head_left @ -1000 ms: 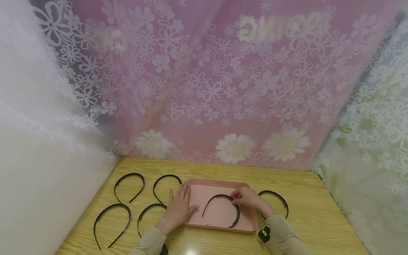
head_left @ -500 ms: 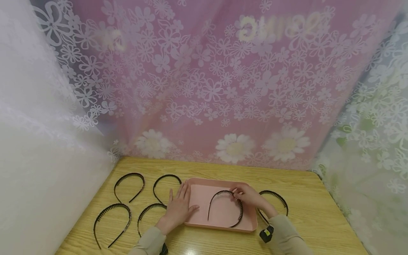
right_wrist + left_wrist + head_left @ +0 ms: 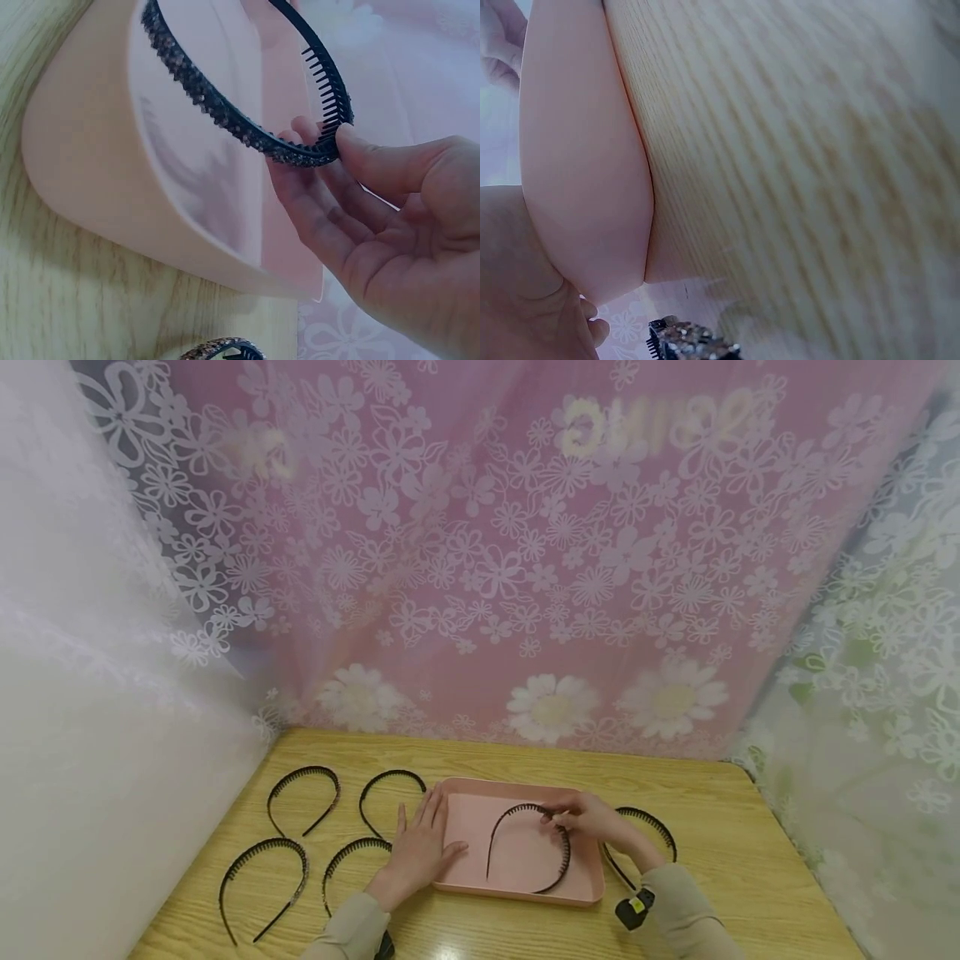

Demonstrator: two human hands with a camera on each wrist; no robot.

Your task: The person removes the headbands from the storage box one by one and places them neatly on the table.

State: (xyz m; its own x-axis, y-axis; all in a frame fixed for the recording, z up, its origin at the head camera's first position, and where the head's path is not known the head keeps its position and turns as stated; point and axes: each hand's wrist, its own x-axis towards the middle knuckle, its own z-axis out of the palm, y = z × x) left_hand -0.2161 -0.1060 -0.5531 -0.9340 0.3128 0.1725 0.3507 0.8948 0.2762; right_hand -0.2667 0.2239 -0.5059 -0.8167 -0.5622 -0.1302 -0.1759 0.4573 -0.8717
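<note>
Now turned more upright inside the pink tray than a second ago, the headband: arch toward the far rim, both ends pointing at the near rim, where before it lay slanted with its left end lower. Shifted slightly toward the tray's far right corner too. Black, thin, toothed along the inner edge, studded with small dark stones along the outer face, as seen from the right wrist. Pinched at the top of the arch between thumb and fingers of the right hand, thumb pressed on the toothed side. Laid flat on the tray's left rim, the left hand, fingers straight and spread, gripping nothing, unmoved since the earlier frames. Just right of the tray, partly behind the right wrist, another headband. Left of the tray, four more headbands on the wooden table, in two rows, all apart from one another. Behind the tray, a flowered pink curtain.
</note>
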